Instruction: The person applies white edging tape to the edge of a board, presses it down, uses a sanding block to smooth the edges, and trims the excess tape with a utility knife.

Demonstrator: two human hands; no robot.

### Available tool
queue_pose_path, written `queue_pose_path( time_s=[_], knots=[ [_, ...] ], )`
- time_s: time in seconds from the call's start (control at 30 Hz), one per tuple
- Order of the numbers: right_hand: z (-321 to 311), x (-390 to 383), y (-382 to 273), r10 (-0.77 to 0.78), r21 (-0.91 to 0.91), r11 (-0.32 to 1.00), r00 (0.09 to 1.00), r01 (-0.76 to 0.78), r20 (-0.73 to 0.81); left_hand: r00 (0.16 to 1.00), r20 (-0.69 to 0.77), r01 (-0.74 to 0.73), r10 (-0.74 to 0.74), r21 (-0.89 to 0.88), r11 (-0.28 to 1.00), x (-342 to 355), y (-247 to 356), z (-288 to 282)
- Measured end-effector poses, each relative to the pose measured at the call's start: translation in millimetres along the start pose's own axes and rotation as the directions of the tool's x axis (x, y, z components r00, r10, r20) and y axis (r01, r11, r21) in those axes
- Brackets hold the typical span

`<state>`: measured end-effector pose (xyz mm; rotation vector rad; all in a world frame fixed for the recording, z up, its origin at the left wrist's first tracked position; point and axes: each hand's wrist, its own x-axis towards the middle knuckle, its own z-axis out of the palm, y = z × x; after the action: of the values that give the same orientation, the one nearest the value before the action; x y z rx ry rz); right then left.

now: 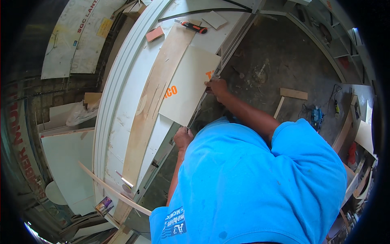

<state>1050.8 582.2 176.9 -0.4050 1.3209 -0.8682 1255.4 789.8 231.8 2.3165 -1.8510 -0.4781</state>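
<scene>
A cream panel with orange print (193,83) lies over a long plywood strip (140,126) on the white work surface (115,122). My left hand (184,138) is closed at the panel's near left corner. Further along the same near edge, my right hand (217,88) has its fingers curled in. Between the hands a thin strip follows the edge; its kind is unclear, and what each hand grips is too small to make out. Toward the far end lie an orange and black utility knife (195,27), a reddish block (154,34) and a small white offcut (214,20).
A thin curved wooden strip (115,189) crosses the near left end, beside a small box (105,205). Boards (69,166) lean at the left. On the floor at right are wood pieces (294,93) and a blue power tool (317,116).
</scene>
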Motion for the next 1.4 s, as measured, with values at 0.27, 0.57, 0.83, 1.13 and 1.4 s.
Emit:
queue_pose_path(
  time_s=[0.27, 0.57, 0.83, 1.13, 1.4],
  knots=[
    [7, -13, 6, -0.007, 0.063, 0.998, 1.0, 0.007, -0.01, 0.998, -0.054, 0.039, -0.036, 0.058, 0.998, 4, -3, -5],
    [35, -66, 72, 0.114, -0.036, 0.993, 0.987, -0.111, 0.115, 0.985, 0.099, -0.128, 0.138, -0.104, 0.986, 13, -25, -27],
    [43, -80, 86, -0.059, 0.025, 0.998, 0.991, 0.062, -0.12, 0.95, -0.026, -0.31, 0.311, -0.192, 0.931, 74, -67, -80],
    [82, -143, 135, 0.032, 0.21, 0.978, 0.989, -0.002, -0.141, 0.918, 0.166, -0.362, 0.36, -0.02, 0.932, 164, -96, -76],
    [94, -145, 142, -0.028, 0.145, 0.988, 0.981, 0.056, -0.19, 0.919, 0.24, -0.289, 0.313, -0.128, 0.949, 186, -103, -64]
  ],
)
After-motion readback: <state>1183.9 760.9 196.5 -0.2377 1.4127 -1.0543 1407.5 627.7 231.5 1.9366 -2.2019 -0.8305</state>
